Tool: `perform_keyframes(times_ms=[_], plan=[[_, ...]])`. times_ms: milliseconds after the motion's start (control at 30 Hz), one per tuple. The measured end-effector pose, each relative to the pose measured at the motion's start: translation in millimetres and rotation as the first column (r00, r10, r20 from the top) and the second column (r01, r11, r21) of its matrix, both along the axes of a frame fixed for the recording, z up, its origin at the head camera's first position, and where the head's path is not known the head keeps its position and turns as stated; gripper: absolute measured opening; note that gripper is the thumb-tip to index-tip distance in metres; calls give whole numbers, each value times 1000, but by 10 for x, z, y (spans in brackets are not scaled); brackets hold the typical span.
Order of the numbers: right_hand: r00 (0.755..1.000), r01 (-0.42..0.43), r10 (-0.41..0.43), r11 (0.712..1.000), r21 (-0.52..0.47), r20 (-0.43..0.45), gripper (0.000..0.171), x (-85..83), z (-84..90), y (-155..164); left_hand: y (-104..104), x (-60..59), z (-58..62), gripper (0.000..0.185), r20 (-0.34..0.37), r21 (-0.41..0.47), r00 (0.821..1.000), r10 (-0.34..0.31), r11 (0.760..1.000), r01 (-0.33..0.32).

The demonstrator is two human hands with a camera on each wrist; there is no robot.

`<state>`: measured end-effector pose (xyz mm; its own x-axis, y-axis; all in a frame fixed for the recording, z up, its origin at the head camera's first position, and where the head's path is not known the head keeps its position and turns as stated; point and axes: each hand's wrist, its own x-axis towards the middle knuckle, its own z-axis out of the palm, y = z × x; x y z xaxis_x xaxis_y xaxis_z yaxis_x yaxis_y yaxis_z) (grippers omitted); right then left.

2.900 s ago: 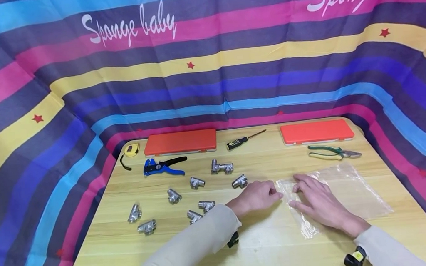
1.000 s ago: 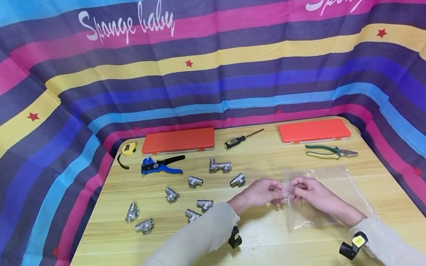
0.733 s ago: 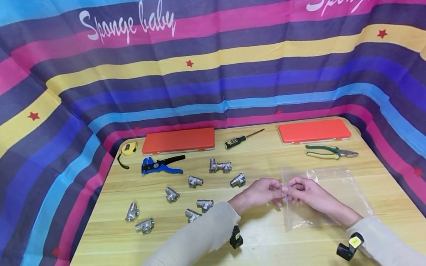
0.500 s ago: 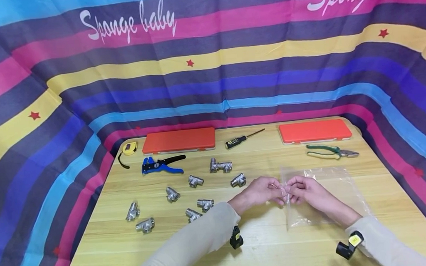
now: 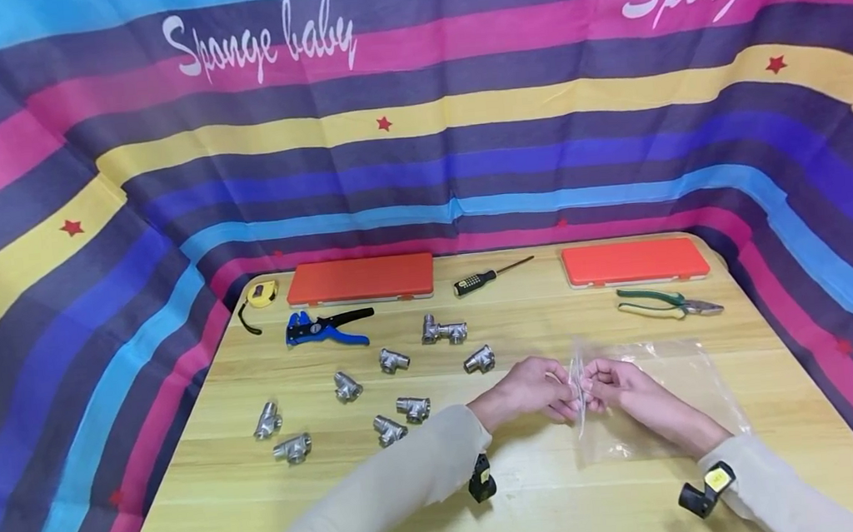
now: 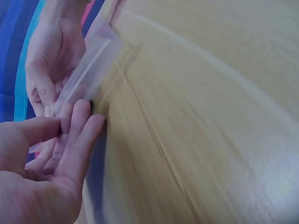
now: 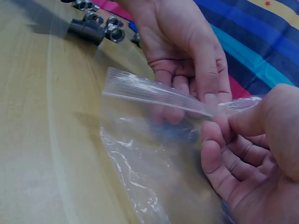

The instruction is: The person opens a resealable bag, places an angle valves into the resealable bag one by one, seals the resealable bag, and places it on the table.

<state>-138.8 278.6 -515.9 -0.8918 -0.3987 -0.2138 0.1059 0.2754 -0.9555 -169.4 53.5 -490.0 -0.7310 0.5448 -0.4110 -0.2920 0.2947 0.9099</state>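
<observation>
Pinches one edge of a clear plastic bag with the fingers of both the left hand and the right hand, above a wooden counter. Wears beige sleeves. Has silver fittings to the left and, farther back, blue-and-black strippers, a tape measure, green-handled pliers and a screwdriver between two red cases. Faces a striped cloth lettered "Sponge baby".

Wrist views look softer and dimmer (pale glare whitens the table).

Bag partly hidden by right hand
</observation>
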Motion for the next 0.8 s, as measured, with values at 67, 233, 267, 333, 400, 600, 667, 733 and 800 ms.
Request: perform_keyframes(times_ms=[67,233,267,333,400,600,667,733,800], plan=[[1000,-12,12,1000,-26,0,20,2,-22,40,3,-1,-21,8,3,12,1000,17,1000,-17],[1000,9,-9,995,-94,-5,15,-11,-36,101,-71,-19,-88,10,36,25,994,105,994,-106],[1000,21,-22,996,-83,-17,15,-13,-25,94,-89,-26,-98,10,43,26,993,111,993,-112],[998,38,-40,999,-34,-52,15,-14,14,58,-111,-42,-107,10,40,28,995,89,996,-90],[994,59,-54,997,47,-98,15,-19,64,-2,-118,-53,-96,14,30,25,998,53,998,-53],[984,75,-46,984,164,-169,9,-18,145,-130,-69,-32,-23,12,-25,-23,998,50,998,-50],[980,70,-34,982,176,-194,7,-17,142,-142,-51,-18,-5,9,-57,-48,996,67,996,-70],[977,72,-31,979,191,-210,9,-18,143,-148,-35,-10,-6,15,-91,-65,993,76,995,-82],[975,80,-32,974,213,-218,14,-20,146,-150,-28,-4,-10,19,-119,-77,989,91,992,-100]])
